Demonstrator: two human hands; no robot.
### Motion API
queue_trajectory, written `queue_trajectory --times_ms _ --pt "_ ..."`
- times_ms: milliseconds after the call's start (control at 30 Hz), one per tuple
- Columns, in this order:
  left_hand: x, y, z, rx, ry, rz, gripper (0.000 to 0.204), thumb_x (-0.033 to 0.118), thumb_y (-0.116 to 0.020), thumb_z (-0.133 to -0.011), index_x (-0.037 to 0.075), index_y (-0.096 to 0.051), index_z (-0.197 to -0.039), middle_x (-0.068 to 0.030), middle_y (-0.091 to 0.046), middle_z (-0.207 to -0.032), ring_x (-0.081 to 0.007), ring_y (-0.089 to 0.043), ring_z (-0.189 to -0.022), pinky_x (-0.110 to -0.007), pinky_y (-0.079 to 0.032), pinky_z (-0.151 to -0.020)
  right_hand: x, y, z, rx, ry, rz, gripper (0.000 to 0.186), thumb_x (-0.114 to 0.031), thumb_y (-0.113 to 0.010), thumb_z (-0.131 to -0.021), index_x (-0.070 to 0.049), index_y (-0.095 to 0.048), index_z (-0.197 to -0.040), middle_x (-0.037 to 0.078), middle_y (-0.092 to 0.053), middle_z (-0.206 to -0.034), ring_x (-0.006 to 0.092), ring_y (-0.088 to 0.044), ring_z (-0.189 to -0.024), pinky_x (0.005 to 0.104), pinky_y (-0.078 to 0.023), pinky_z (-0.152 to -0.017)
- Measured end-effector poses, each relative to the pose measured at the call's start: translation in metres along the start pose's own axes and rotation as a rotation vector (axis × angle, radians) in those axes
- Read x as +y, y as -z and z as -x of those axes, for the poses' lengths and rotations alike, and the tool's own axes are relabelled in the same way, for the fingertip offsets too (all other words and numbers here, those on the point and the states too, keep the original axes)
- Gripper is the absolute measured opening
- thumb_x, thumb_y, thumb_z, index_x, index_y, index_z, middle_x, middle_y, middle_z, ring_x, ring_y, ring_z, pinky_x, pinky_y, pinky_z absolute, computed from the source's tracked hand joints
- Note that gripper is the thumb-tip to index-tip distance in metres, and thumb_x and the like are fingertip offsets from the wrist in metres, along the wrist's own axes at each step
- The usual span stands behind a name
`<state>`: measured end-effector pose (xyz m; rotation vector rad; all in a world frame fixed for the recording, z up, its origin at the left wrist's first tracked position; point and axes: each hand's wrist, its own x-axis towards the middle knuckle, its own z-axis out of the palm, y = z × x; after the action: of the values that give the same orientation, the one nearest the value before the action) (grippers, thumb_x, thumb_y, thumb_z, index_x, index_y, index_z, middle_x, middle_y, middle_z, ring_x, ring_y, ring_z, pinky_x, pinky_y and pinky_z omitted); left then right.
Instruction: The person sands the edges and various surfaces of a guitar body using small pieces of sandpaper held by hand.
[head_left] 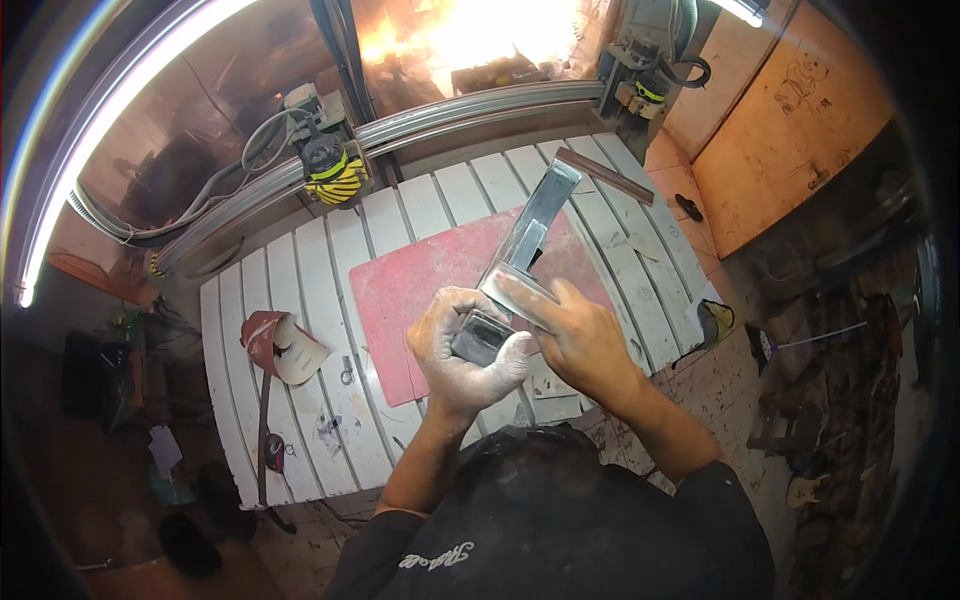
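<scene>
Now L grip (447,368) clasps grey bar (536,218), nr end; R grip (582,342) holds pale block (518,294) atop.

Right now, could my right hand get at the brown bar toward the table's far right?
Probably yes, though your right hand seems to be holding a pale block it may need to put down first. Nothing seems to block the way to the brown bar.

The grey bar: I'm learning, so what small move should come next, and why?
Perhaps a light stroke of the flat block along the grey bar: the right grip holds it crosswise, and the left grip clasps the dark part nearby.
</scene>
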<state>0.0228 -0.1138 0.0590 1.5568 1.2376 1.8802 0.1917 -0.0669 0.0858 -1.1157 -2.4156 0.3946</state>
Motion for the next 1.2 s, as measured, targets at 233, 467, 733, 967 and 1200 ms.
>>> queue_trajectory --times_ms 233,467,733,967,1200 --pt "0.007 -0.001 0.0 -0.026 0.035 0.026 0.039 0.031 -0.082 -0.081 0.002 -0.059 -0.094 -0.0058 -0.064 -0.084 -0.0127 -0.06 -0.078 -0.028 -0.049 -0.071 -0.001 -0.006 -0.006 0.059 0.035 -0.072 0.069 0.0 -0.06 -0.084 -0.031 -0.058 -0.146 0.012 -0.051 -0.081 0.0336 -0.061 -0.064 0.0465 -0.052 -0.059" --pt "-0.001 -0.001 -0.003 0.04 -0.072 -0.001 0.037 0.027 -0.087 -0.073 0.003 -0.063 -0.088 -0.0029 -0.063 -0.076 -0.0093 -0.059 -0.066 -0.026 -0.048 -0.06 -0.005 -0.001 0.0 0.006 -0.018 -0.06 0.066 -0.001 -0.058 -0.086 -0.031 -0.06 -0.145 0.012 -0.051 -0.081 0.035 -0.061 -0.065 0.0467 -0.051 -0.061" --pt "0.0 -0.004 -0.003 0.072 -0.017 0.073 0.034 0.018 -0.086 -0.07 0.002 -0.062 -0.089 -0.0034 -0.063 -0.079 -0.0084 -0.058 -0.067 -0.025 -0.048 -0.061 -0.002 -0.008 0.002 -0.001 -0.043 -0.082 0.063 -0.002 -0.056 -0.088 -0.032 -0.06 -0.144 0.013 -0.052 -0.083 0.036 -0.062 -0.067 0.0476 -0.051 -0.062" --pt "-0.003 0.001 -0.003 0.091 0.016 0.154 0.032 0.016 -0.084 -0.071 0.003 -0.061 -0.089 -0.0046 -0.063 -0.082 -0.0089 -0.058 -0.071 -0.025 -0.048 -0.064 0.0 0.0 0.013 -0.051 -0.084 -0.148 0.062 -0.002 -0.056 -0.087 -0.031 -0.062 -0.142 0.013 -0.052 -0.084 0.0359 -0.062 -0.069 0.0481 -0.052 -0.063" --pt "-0.007 0.005 -0.01 0.154 0.057 0.196 0.031 0.015 -0.081 -0.074 0.003 -0.06 -0.094 -0.0033 -0.064 -0.082 -0.0081 -0.058 -0.071 -0.024 -0.049 -0.065 -0.003 -0.004 -0.002 -0.016 -0.036 -0.097 0.061 -0.003 -0.059 -0.088 -0.032 -0.063 -0.141 0.013 -0.052 -0.083 0.0355 -0.062 -0.068 0.0477 -0.053 -0.064"
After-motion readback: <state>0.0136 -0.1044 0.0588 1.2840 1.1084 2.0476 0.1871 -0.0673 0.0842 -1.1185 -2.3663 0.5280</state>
